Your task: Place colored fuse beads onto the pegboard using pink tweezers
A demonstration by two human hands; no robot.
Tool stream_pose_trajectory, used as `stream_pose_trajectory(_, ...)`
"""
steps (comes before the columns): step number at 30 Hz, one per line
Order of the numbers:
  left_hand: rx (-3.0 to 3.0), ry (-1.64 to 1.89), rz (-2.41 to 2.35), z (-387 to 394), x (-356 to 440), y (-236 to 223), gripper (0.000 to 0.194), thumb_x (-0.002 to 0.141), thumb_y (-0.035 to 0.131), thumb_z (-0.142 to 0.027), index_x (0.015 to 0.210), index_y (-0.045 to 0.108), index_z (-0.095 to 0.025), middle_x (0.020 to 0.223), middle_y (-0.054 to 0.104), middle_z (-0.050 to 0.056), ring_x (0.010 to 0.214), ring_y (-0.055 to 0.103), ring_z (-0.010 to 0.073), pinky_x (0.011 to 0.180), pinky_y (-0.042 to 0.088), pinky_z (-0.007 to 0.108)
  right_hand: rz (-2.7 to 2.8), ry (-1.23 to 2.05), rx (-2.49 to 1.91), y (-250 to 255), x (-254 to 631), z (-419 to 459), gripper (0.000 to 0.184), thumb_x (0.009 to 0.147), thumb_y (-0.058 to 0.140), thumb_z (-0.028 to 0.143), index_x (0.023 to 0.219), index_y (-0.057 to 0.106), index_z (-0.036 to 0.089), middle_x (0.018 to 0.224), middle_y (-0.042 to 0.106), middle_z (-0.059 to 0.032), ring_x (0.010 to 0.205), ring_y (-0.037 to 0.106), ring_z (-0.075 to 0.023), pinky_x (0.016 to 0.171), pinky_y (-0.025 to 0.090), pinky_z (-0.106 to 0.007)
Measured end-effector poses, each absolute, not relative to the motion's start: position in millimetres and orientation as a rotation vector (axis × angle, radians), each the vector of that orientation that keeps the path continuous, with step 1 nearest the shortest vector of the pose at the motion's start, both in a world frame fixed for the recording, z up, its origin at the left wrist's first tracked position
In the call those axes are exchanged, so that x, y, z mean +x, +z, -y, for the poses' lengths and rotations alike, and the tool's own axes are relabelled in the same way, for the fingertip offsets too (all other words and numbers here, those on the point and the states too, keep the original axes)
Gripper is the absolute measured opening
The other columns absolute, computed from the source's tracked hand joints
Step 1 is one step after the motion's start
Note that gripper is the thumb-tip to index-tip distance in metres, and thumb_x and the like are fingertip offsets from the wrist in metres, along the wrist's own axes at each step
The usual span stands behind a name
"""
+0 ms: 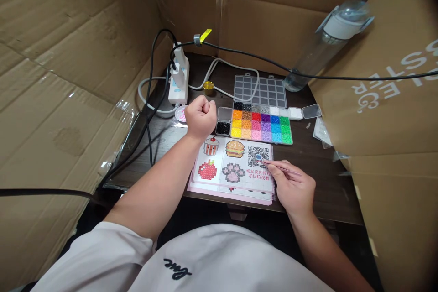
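My left hand (pixel 201 117) is closed in a fist just left of the bead box; whatever its curled fingers may hold is hidden. In my right hand (pixel 294 188) is a pair of thin pink tweezers (pixel 285 168), tips pointing left over the QR code. Beneath them lies a pattern sheet (pixel 219 154) showing a cupcake, a burger, a red fruit and a paw, under a clear pegboard. Behind the sheet stands an open bead box (pixel 262 121) with many coloured compartments. A small box of black beads (pixel 223 127) sits open at its left, and one of white beads (pixel 295 113) at its right.
A power strip (pixel 178 80) with plugs and cables stands at the back left. Nearby are a small yellow tin (pixel 208 87) and a dish of pink beads (pixel 180 114). A clear bottle (pixel 321 50) leans at the back right. Cardboard walls (pixel 263 27) surround the table.
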State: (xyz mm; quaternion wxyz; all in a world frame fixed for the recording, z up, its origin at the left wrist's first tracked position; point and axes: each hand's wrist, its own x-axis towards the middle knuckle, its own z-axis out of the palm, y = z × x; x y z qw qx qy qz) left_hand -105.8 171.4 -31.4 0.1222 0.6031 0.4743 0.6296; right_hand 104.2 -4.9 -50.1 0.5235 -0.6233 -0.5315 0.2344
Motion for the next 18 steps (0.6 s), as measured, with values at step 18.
stream_pose_trajectory(18, 1.743, 1.814, -1.384, -170.5, -106.3, -31.1, 0.043, 0.070, 0.061, -0.012, 0.055, 0.021, -0.019, 0.050, 0.023, -0.007, 0.048, 0.024, 0.0073, 0.048, 0.024, 0.027, 1.247, 0.557, -1.497, -47.9, 104.4, 6.3, 0.012, 0.082, 0.070, 0.026, 0.089, 0.079, 0.023, 0.083, 0.076, -0.0054, 0.071, 0.068, -0.0170, 0.060, 0.053, -0.028)
